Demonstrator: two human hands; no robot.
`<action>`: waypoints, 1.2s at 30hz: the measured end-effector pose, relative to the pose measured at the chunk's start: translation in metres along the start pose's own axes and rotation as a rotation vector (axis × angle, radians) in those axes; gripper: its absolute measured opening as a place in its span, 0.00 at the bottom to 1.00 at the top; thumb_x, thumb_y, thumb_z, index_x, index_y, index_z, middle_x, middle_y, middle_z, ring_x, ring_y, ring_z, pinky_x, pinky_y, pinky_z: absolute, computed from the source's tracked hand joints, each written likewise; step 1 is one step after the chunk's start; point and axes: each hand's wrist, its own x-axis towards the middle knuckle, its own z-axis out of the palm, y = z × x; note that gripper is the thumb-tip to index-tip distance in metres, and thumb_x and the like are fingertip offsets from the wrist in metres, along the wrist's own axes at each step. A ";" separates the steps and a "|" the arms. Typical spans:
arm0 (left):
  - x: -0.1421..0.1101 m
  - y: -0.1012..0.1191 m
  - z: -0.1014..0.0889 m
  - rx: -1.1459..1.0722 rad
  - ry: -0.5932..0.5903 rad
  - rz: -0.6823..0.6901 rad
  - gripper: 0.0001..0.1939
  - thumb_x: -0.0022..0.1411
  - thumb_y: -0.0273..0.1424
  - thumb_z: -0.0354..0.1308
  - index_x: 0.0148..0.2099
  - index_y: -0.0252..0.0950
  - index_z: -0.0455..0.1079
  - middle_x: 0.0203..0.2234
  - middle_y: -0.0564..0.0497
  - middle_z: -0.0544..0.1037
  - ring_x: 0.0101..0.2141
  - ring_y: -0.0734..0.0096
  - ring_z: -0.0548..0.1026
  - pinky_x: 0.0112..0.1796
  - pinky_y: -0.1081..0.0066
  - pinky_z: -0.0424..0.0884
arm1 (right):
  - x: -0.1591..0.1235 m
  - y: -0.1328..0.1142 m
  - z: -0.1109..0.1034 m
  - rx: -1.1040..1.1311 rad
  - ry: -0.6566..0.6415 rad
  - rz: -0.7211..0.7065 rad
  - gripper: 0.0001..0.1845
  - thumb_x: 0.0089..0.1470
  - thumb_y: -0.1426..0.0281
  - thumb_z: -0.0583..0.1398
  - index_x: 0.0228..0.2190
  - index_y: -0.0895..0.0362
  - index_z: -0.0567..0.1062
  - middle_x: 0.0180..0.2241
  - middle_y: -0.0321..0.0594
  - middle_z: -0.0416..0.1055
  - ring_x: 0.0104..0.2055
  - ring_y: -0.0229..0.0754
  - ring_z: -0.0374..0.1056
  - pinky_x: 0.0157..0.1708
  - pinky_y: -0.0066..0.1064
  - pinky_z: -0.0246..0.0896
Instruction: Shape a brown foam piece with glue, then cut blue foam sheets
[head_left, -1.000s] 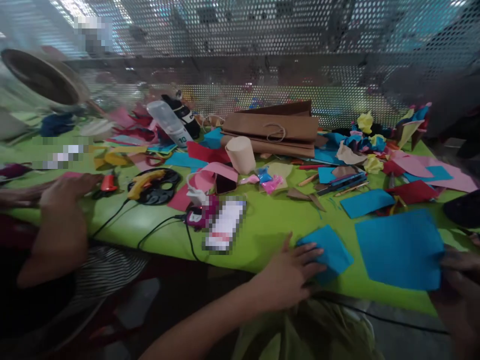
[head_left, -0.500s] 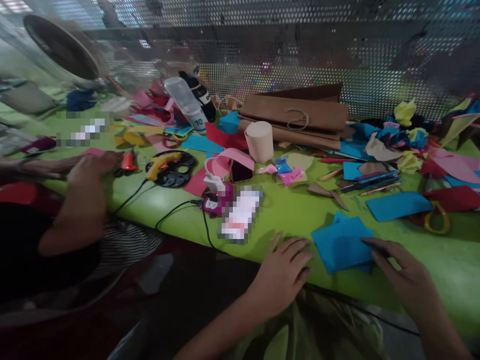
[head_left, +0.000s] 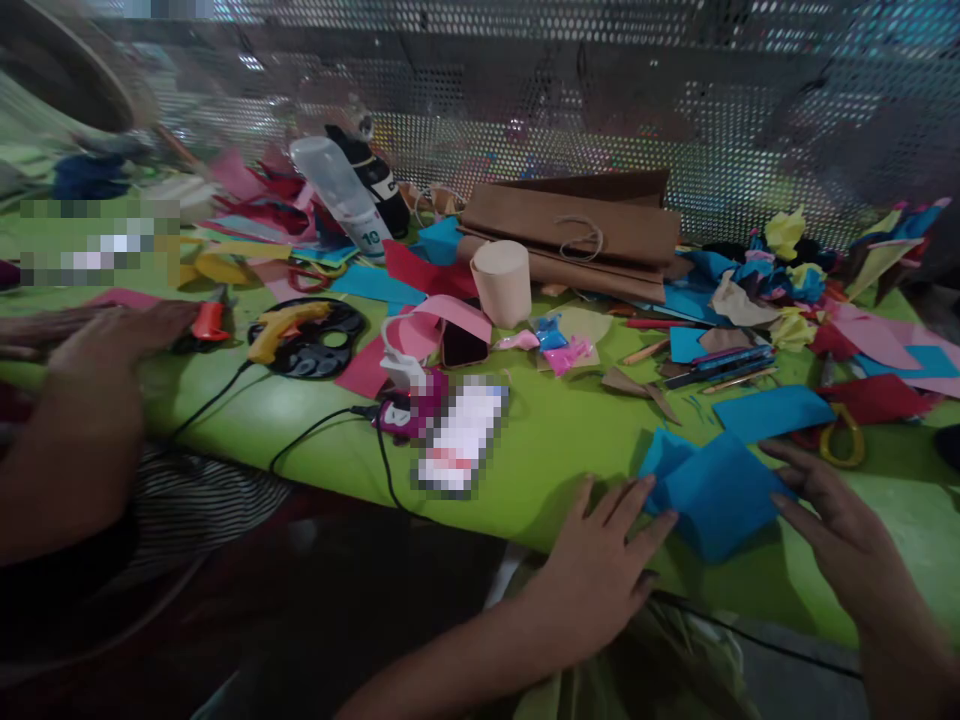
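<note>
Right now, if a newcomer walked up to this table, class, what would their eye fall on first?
Probably the bright blue sheets at the near edge of the green tabletop, between the person's left hand and right hand. Next might come the yellow gun-shaped tool on a black tray-like piece off to the left, and the pale upright cylinder standing in front of the brown folded bundle.

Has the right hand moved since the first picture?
Yes, to the left: the right hand was well right of the yellow scissors handle; its fingertips are now left of that handle.
</note>
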 end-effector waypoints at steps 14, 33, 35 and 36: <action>-0.003 -0.016 -0.009 0.013 -0.040 0.092 0.25 0.77 0.42 0.45 0.70 0.42 0.62 0.74 0.46 0.55 0.72 0.58 0.55 0.69 0.36 0.35 | 0.022 -0.021 0.018 -0.123 -0.190 -0.116 0.22 0.62 0.57 0.60 0.54 0.48 0.77 0.46 0.43 0.80 0.49 0.54 0.75 0.44 0.40 0.70; -0.005 -0.016 -0.007 -0.062 -0.035 0.078 0.24 0.76 0.42 0.48 0.69 0.43 0.62 0.74 0.45 0.56 0.72 0.55 0.55 0.69 0.35 0.39 | 0.016 -0.024 0.036 -0.325 -0.181 -0.165 0.16 0.52 0.53 0.67 0.33 0.51 0.76 0.32 0.39 0.73 0.35 0.49 0.71 0.34 0.39 0.63; -0.002 -0.017 -0.012 -0.155 -0.007 0.039 0.26 0.75 0.42 0.50 0.70 0.44 0.61 0.72 0.45 0.59 0.70 0.54 0.60 0.69 0.39 0.47 | 0.017 -0.033 0.033 -0.261 -0.181 -0.222 0.15 0.52 0.53 0.67 0.28 0.51 0.75 0.30 0.38 0.72 0.34 0.48 0.69 0.35 0.38 0.62; 0.002 -0.018 -0.016 -0.213 0.024 0.003 0.28 0.74 0.43 0.52 0.72 0.44 0.58 0.72 0.43 0.60 0.68 0.54 0.62 0.68 0.42 0.52 | 0.017 -0.040 0.032 -0.227 -0.171 -0.220 0.15 0.52 0.53 0.67 0.27 0.50 0.75 0.29 0.38 0.72 0.34 0.47 0.68 0.35 0.38 0.62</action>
